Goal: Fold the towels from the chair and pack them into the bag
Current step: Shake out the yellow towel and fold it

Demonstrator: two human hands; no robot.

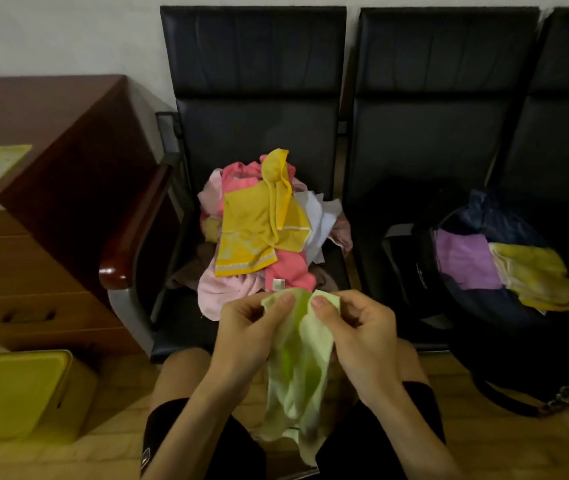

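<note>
The person holds a green towel [298, 372] with both hands, just in front of the chair [255, 109] and above their knees. The left hand [246, 332] pinches the towel's upper edge, its thumb pressed flat on the cloth and the other fingers curled behind it. The right hand [362, 336] grips the same edge just beside it, thumb on top and fingers folded round the cloth underneath. The two thumbs lie close together, with only a narrow ridge of towel between them. Both grips are tight on the cloth, and neither hand holds anything else. From the hands the towel hangs down crumpled and unfolded between the forearms, and its lower end is blurred. On the chair seat, just beyond the hands, lies a loose pile [290, 268] of towels in pink, white and brown, with a yellow towel [255, 230] spread on top. The bag [411, 271], a black backpack, lies open on the next seat to the right, well apart from the hands. Inside it a purple towel [463, 259] and a pale yellow one [532, 275] lie folded side by side, touching. A wooden cabinet [51, 140] stands to the left of the chair, and a yellow bin [9, 393] sits on the floor before it.
</note>
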